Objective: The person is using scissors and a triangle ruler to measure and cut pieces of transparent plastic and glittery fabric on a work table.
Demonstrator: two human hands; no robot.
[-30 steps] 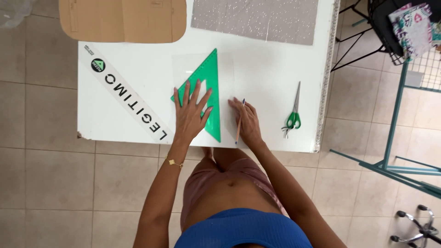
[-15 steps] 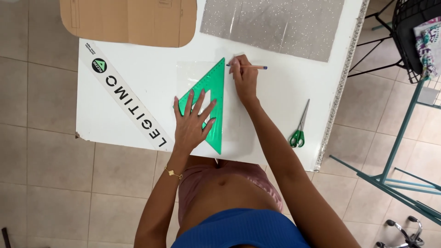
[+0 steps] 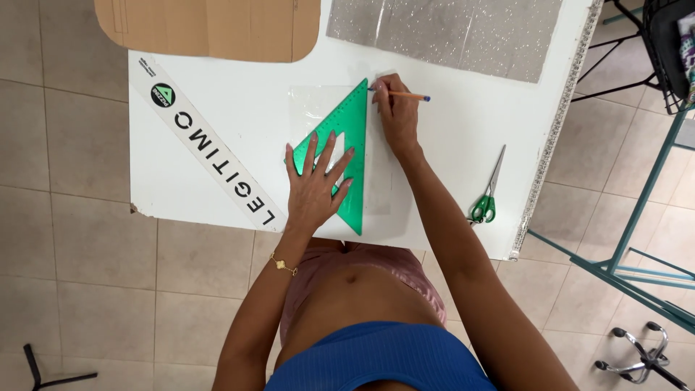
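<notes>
Pressing flat, fingers spread: left hand (image 3: 316, 190) on green triangle ruler (image 3: 347, 137) | right hand (image 3: 397, 119) is gripping pencil (image 3: 405, 95) at ruler's top | scissors (image 3: 486, 197) and cardboard (image 3: 217, 25) are lying nearby on tabletop (image 3: 188, 195)

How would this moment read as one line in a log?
left hand: flat on green triangle ruler | right hand: pencil at ruler's top edge | scissors: idle on white table
</notes>
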